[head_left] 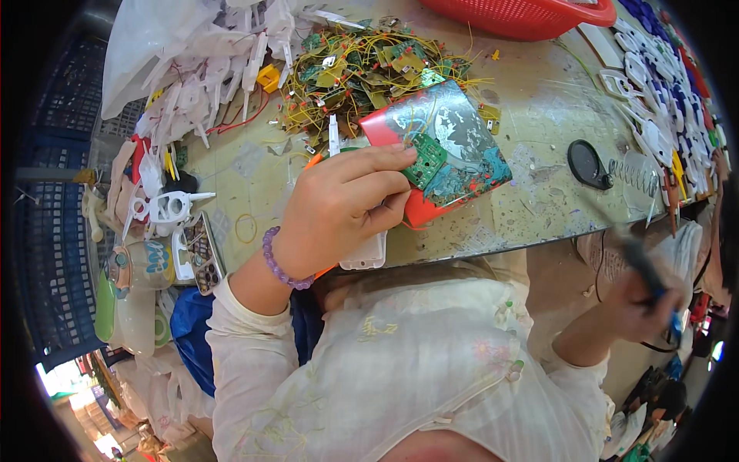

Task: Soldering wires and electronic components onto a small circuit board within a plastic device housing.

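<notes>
My left hand (342, 196), with a purple bead bracelet at the wrist, pinches a small green circuit board (429, 160) by its left edge. The board lies over a flat red-sided block (469, 123) whose dark top is worn and stained. Out to the right, past the table's front edge, my right hand (635, 308) grips a soldering iron (643, 266); motion blurs both, and the iron's tip points up and left. Beneath my left hand, a white plastic case (364, 254) shows in part.
A heap of circuit boards with yellow wires (362, 73) lies behind the block. A red basket (508, 19) stands at the back. White plastic housings (658, 142) crowd the right, others (173, 206) the left. A black round stand (587, 164) with a metal coil sits right of centre.
</notes>
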{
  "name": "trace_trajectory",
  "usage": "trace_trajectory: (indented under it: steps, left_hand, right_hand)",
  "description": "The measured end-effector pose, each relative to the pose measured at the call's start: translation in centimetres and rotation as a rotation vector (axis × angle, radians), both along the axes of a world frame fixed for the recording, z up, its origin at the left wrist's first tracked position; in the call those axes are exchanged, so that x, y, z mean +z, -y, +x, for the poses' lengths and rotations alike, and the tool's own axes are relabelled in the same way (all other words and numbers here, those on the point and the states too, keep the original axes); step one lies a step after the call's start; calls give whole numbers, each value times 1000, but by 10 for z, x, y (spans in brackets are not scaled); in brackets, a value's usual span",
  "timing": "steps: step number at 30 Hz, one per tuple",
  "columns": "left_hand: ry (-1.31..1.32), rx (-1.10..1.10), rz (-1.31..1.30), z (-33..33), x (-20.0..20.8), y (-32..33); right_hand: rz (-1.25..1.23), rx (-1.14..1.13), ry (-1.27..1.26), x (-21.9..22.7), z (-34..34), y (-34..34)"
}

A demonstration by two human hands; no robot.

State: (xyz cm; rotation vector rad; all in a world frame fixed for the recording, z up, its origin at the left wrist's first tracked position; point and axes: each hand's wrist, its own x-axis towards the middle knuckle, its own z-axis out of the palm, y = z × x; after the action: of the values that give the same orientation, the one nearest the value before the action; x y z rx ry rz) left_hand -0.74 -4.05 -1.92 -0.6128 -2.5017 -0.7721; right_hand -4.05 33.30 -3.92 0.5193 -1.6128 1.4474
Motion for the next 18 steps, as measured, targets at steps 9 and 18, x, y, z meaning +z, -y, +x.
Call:
trace_trajectory:
  steps: [9,18]
  left_hand:
    - [-12,16,-24,3,0,1]
    - [-20,30,-14,3,-1,0]
  right_hand:
    - [276,580,44,-1,12,106]
    - [266,604,-3,-5,7,114]
